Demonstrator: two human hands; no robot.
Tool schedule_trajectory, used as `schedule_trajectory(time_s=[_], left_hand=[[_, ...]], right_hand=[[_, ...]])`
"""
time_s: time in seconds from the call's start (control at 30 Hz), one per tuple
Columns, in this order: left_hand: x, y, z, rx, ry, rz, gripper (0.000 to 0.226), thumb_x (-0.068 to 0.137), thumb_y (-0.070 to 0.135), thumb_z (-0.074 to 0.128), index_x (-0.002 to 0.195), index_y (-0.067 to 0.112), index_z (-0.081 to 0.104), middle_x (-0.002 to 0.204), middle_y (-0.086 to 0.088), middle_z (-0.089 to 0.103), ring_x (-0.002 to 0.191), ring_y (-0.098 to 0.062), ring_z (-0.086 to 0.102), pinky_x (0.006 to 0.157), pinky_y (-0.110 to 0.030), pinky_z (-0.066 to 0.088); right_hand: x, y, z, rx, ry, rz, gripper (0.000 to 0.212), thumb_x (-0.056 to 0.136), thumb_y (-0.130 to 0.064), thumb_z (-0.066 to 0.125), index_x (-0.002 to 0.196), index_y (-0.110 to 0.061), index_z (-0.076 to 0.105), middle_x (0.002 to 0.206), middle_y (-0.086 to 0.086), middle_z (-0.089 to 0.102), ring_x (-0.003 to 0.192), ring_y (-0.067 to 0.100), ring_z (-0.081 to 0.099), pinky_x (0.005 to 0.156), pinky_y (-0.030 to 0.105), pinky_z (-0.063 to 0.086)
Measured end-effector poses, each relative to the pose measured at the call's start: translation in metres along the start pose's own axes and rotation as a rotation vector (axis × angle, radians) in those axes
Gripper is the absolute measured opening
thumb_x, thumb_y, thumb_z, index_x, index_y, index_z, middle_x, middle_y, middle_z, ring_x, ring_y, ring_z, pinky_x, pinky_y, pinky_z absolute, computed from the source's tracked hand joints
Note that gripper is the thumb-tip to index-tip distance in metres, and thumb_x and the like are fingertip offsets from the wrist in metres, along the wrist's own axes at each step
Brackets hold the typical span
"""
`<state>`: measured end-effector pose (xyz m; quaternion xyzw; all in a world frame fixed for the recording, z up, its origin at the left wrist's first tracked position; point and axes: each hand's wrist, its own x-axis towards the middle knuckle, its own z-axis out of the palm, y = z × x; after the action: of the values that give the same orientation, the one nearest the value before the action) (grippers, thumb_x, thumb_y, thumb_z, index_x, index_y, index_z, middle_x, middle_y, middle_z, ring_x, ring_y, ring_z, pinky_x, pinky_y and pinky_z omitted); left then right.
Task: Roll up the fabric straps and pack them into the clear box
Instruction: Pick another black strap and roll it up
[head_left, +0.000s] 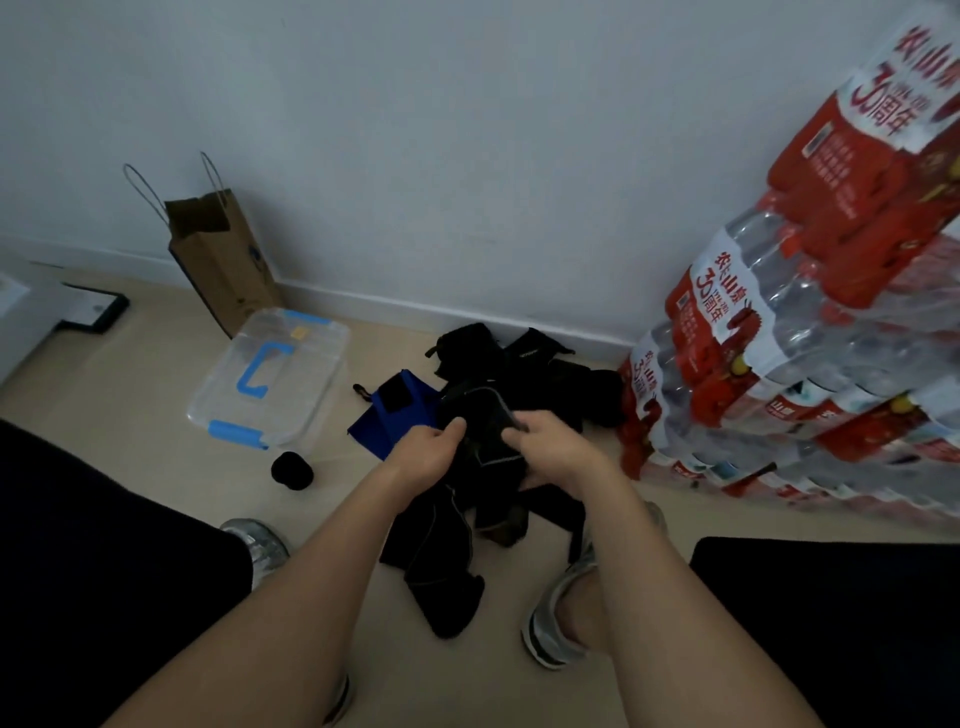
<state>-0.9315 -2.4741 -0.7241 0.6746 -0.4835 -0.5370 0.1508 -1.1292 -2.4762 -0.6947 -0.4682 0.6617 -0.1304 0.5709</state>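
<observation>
Both the left hand and right hand grip a black strap, apparently starting its roll; next, tight winding toward the clear box.

i see the left hand and the right hand both gripping one black strap, its loose end hanging down toward the floor. a pile of straps lies behind it at the floor's far edge, against the wall. the clear box sits left of the pile, a rolled strap just beside its near corner, a paper bag behind it
</observation>
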Motion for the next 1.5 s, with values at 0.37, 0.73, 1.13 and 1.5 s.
schedule_trajectory(time_s=[0.37,0.73,1.13,1.5], left_hand=[[-0.003,-0.019,0.016,-0.24,-0.063,-0.056,0.035,0.096,0.047,0.073,0.106,0.015,0.082,0.102,-0.012,0.081,0.093,-0.022,0.078,0.094,-0.044,0.064],[0.0,-0.025,0.012,0.149,-0.096,0.141,0.021,0.107,0.022,0.06,0.089,0.017,0.07,0.08,-0.002,0.071,0.067,-0.016,0.067,0.058,-0.031,0.054],[-0.001,0.004,-0.011,0.207,0.329,0.468,0.017,0.098,0.02,0.053,0.083,0.021,0.062,0.067,0.004,0.063,0.059,-0.018,0.06,0.055,-0.046,0.051],[0.017,0.019,-0.019,-0.312,0.28,0.253,0.03,0.093,0.017,0.045,0.064,0.019,0.047,0.06,0.0,0.044,0.057,-0.017,0.042,0.052,-0.029,0.032]], right_hand=[[0.002,0.041,0.043,0.362,-0.364,0.042,0.047,0.084,-0.009,0.075,0.126,-0.028,0.078,0.112,0.007,0.074,0.1,0.023,0.067,0.092,0.038,0.052],[0.031,0.024,0.058,-0.37,0.433,-0.269,0.057,0.108,-0.022,0.054,0.16,-0.037,0.033,0.144,0.01,0.041,0.091,0.024,0.062,0.073,0.041,0.057],[0.079,-0.018,0.036,-1.117,0.112,-0.388,0.067,0.089,-0.019,0.074,0.148,-0.039,0.049,0.152,0.007,0.03,0.146,0.04,0.027,0.123,0.057,0.025],[0.097,0.006,-0.005,-0.822,0.29,-0.317,0.05,0.085,-0.055,0.083,0.122,-0.037,0.055,0.125,0.002,0.039,0.108,0.027,0.05,0.085,0.043,0.053]])
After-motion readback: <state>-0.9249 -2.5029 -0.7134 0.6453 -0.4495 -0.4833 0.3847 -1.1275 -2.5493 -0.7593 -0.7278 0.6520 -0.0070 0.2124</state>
